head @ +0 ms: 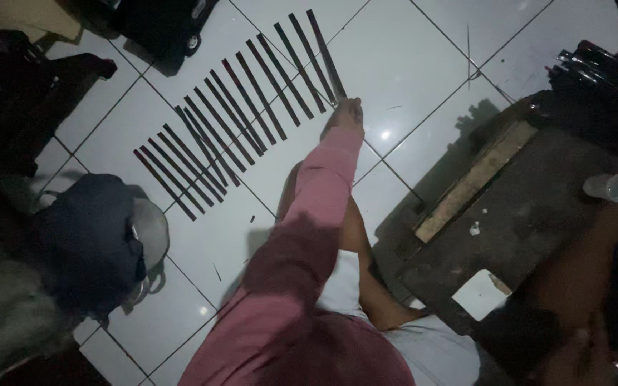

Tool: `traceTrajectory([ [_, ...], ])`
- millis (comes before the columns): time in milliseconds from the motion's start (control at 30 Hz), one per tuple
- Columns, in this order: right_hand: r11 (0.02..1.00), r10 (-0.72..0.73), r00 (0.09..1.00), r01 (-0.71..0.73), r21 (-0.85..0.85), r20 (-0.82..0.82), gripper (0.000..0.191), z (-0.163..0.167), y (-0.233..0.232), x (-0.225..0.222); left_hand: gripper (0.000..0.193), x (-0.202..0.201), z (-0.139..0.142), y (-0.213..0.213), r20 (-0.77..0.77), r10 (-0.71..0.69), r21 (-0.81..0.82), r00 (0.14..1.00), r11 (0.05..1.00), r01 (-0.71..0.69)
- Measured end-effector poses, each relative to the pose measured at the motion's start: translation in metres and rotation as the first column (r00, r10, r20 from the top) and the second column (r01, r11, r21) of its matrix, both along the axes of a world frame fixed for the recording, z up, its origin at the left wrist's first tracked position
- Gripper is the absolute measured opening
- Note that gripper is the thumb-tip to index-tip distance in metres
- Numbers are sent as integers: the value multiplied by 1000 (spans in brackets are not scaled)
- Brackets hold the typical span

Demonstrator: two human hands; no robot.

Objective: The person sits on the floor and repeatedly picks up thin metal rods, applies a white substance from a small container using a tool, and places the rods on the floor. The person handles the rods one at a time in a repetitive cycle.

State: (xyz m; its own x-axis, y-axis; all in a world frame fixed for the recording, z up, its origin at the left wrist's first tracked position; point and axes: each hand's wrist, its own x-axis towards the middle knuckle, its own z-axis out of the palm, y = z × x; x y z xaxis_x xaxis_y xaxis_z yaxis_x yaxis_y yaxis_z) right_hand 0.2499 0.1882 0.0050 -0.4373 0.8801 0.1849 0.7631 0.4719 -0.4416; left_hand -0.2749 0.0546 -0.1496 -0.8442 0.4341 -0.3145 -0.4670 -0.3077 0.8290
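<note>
The left hand [345, 114], at the end of a pink sleeve [309, 214], reaches toward twelve o'clock and pinches the near end of the last strip [325, 56]. The strips [237, 114] are thin, dark, flat and narrow, laid side by side on the white tiled floor [409, 64], running toward nine o'clock. The right hand is out of view. A dark worktop [531, 214] with a plastic cup [611, 187] sits at three o'clock.

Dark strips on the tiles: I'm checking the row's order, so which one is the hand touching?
The last strip at the row's upper right end; the hand in the pink sleeve meets its lower tip, the others lie untouched.
</note>
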Motion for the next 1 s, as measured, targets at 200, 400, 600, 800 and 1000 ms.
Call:
traceTrajectory([
  [200, 1000, 22, 1000, -21, 13, -10, 50, 9, -1, -9, 44, -8, 43, -3, 46, -544, -975, 838, 157, 156],
  [400, 1000, 0, 998, -1, -18, -59, 43, 26, -25, -21, 45, 34, 49, 28, -25, -461, -750, 887, 595, 288],
  [600, 997, 75, 997, -75, 27, 12, 37, 49, -43, -31, 48, 92, 68, 105, -434, -390, -81, 812, 915, 396],
  [800, 991, 129, 975, -130, 4, -181, 38, 42, -47, -17, 40, 128, 160, 166, -733, -606, -601, 308, 790, 122],
  [1000, 997, 40, 979, -51, -50, -200, 40, 40, -51, 19, 27, 144, 198, 164, -677, -698, -724, 234, 688, -46],
])
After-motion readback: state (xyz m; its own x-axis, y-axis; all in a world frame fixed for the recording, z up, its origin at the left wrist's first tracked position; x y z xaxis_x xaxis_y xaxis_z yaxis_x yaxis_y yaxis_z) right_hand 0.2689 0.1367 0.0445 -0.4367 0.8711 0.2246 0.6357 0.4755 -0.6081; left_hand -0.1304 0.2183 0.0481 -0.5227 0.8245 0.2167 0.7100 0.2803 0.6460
